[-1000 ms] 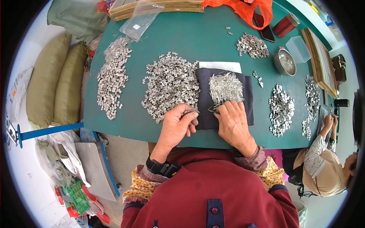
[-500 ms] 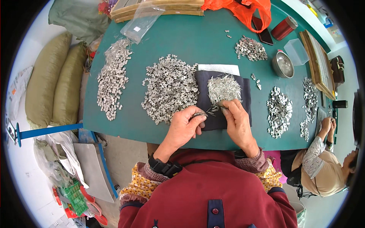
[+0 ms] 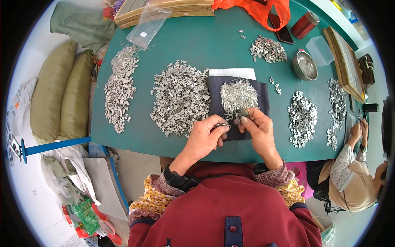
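Observation:
Just in front of me, my left hand [image 3: 205, 138] is closed, with a small dark, shiny curved metal piece [image 3: 221, 125] between thumb and forefinger; its exact kind is unclear. Close to its right, my right hand [image 3: 260, 128] pinches with thumb and fingers at the near edge of a heap of thin silver pins [image 3: 239, 95]. Its fingertips look grey, and whatever they hold is too small to make out. The pins lie on a folded dark cloth [image 3: 263, 92] with a white pad [image 3: 232, 73] behind it. Left of the cloth spreads a big pile of small silver metal parts [image 3: 179, 99].
More piles of metal parts lie at the far left [image 3: 119, 90] and the right [image 3: 302, 119] of the green table [image 3: 197, 39]. A metal bowl [image 3: 305, 66], clear plastic box [image 3: 320, 50], red can [image 3: 305, 24] and phone [image 3: 281, 31] stand back right. Another person [image 3: 349, 177] works at right.
My right hand has drawn back from the pin heap, its fingertips now nearer my left hand. My left hand keeps its hold on the metal piece. The view has shifted slightly.

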The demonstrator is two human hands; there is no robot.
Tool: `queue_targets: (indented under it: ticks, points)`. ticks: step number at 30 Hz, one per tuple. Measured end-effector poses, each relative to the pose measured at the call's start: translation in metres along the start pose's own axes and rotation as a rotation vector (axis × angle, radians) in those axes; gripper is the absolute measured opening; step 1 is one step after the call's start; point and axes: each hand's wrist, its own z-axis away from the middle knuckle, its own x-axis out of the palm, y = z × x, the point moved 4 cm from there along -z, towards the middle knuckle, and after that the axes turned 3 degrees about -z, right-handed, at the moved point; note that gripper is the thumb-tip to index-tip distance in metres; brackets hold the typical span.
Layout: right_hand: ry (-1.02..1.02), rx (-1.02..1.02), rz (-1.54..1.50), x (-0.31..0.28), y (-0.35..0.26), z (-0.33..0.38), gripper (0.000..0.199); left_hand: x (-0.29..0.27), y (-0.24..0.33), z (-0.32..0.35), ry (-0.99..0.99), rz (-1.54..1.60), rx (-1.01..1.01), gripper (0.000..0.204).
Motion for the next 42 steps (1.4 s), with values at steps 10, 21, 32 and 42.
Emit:
queue_targets:
  ticks: [10,21,32,42]
  points:
    - [0.013,-0.026,0.080,0.003,0.005,0.001,0.005,0.005,-0.003,-0.003,-0.014,-0.051,-0.029,0.009]
    - [-0.001,-0.266,0.416,0.017,-0.005,0.001,0.006,0.008,-0.005,-0.006,-0.030,-0.135,0.024,0.006]
    - [0.013,-0.279,0.418,0.020,-0.003,0.001,0.008,0.008,-0.007,-0.008,-0.030,-0.166,0.060,0.010]
    - [-0.035,-0.676,0.894,0.034,-0.020,0.018,0.028,0.007,-0.007,-0.009,0.000,0.015,0.005,0.009]
